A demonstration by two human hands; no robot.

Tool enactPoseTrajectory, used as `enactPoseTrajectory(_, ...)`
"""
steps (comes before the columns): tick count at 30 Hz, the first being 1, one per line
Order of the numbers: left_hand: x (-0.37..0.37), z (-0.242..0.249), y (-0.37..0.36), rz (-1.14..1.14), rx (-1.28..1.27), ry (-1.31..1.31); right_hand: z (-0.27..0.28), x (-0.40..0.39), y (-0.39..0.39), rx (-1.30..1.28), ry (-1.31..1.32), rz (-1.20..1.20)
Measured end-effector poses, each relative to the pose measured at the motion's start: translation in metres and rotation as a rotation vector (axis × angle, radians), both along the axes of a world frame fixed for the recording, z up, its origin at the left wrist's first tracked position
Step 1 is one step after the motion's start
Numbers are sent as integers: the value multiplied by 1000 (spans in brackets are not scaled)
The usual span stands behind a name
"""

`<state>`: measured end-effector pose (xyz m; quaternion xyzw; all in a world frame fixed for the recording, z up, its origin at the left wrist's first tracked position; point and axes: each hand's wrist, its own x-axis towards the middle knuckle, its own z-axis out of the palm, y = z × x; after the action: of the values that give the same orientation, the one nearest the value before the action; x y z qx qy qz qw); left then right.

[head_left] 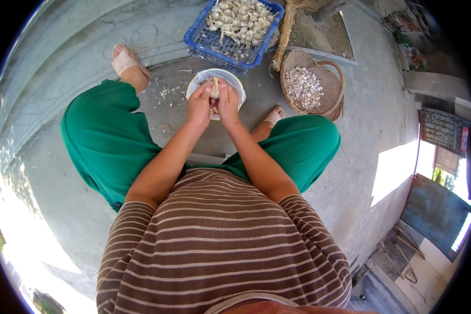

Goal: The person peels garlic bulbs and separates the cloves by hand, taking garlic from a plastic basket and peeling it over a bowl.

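Between my two hands is a garlic bulb, its stem pointing up and away from me. The fingers of my left hand are closed on its left side. My right hand grips it from the right, thumb close to the stem. Directly beneath them a white bucket stands on the floor, with pale pieces inside that my hands partly hide. Beyond it, a blue plastic crate carries many whole garlic bulbs. To the right, a wicker basket holds a heap of loose garlic cloves.
Skins and scraps litter the concrete floor left of the bucket. My sandalled feet are on either side, the left foot farther out. A straw broom lies between crate and basket. Long-handled tools lean at the far right.
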<state>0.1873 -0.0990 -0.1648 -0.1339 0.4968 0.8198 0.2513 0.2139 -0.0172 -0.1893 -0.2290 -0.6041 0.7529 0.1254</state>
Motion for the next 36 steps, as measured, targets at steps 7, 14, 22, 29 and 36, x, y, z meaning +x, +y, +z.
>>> enactPoseTrajectory(7,4,3,3,16,-57,-64,11,4,-3,258,-24,-67)
enactPoseTrajectory(14,-1,2,-6,-206,-87,109,10,7,6,425,-17,-67)
enactPoseTrajectory(22,-6,2,-12,-148,92,-82,-3,4,10,524,128,-133)
enactPoseTrajectory(29,-15,-6,-16,-118,86,-15,-35,3,30,943,173,-51)
enactPoseTrajectory(36,-21,-4,-16,-139,-70,174,31,4,29,44,-51,137)
